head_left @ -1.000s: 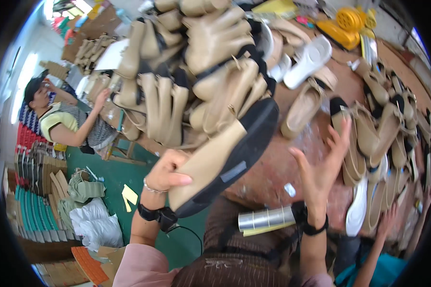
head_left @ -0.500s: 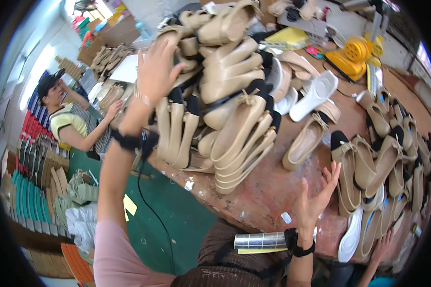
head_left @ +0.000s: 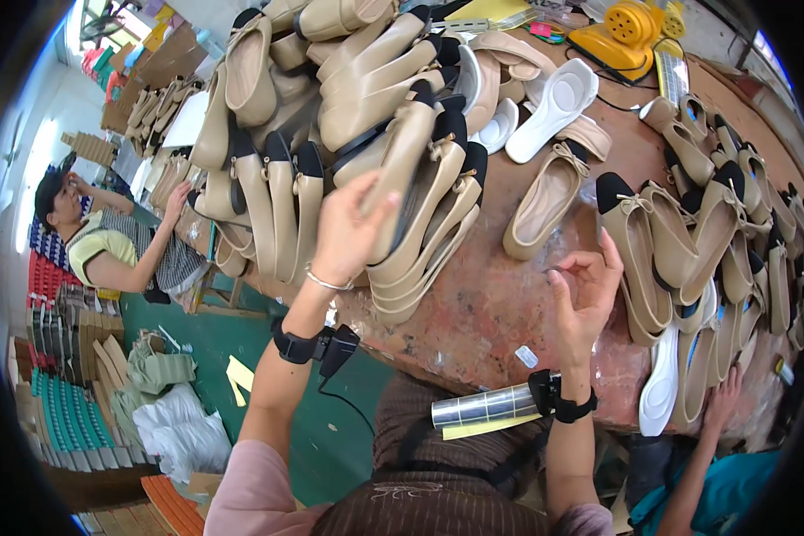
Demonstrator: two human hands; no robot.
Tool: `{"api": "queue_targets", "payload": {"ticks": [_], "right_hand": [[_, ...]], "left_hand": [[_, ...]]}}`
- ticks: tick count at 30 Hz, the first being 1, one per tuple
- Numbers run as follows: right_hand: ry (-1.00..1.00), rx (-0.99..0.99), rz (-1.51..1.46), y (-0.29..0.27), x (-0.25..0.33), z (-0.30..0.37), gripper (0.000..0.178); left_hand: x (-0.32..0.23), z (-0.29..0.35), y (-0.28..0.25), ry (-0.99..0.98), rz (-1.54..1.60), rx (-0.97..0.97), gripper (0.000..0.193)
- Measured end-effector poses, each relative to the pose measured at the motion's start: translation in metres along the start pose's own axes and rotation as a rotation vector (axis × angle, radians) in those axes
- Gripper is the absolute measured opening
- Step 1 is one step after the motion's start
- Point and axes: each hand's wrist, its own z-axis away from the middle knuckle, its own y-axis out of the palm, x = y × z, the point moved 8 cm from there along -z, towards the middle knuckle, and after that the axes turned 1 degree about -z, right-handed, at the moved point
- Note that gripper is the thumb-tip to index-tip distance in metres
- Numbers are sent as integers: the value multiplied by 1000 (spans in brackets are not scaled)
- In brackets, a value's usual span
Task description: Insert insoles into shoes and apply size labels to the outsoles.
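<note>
My left hand [head_left: 341,234] is closed around a beige flat shoe [head_left: 409,147] with a dark toe, tilted up over a nested stack of like shoes [head_left: 397,299]. Motion blurs this shoe a little. My right hand [head_left: 585,299] hangs above the table, thumb and forefinger drawn together and the other fingers bent. A small dark bit shows at the fingertips, too small to name. Just beyond that hand lies a single beige shoe [head_left: 545,207] with a bow. On my lap rests a silver roll of labels [head_left: 482,408] with yellow backing.
Beige shoes [head_left: 250,76] pile up at the back left; more [head_left: 706,232] crowd the right. White insoles [head_left: 558,103] and a yellow machine [head_left: 625,40] stand farther back. A co-worker [head_left: 107,232] sits at left; another person's hand [head_left: 725,397] touches the table's right edge.
My left hand has come down from the top of the pile toward me and closed on a shoe. The fingers of my right hand, spread before, have curled in. The view has shifted.
</note>
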Motion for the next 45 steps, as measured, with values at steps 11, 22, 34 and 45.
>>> {"api": "queue_targets", "payload": {"ticks": [11,22,34,45], "right_hand": [[-133,246,-172,18,10,1,82],[-183,536,-21,47,16,20,77],[139,25,228,3,-50,-4,95],[141,169,199,5,-47,5,66]], "left_hand": [[-45,114,22,-413,868,71,36],[-16,139,71,-558,1008,238,34],[-16,111,-31,-276,674,292,29],[-112,-101,-228,229,-1181,-600,52]]}}
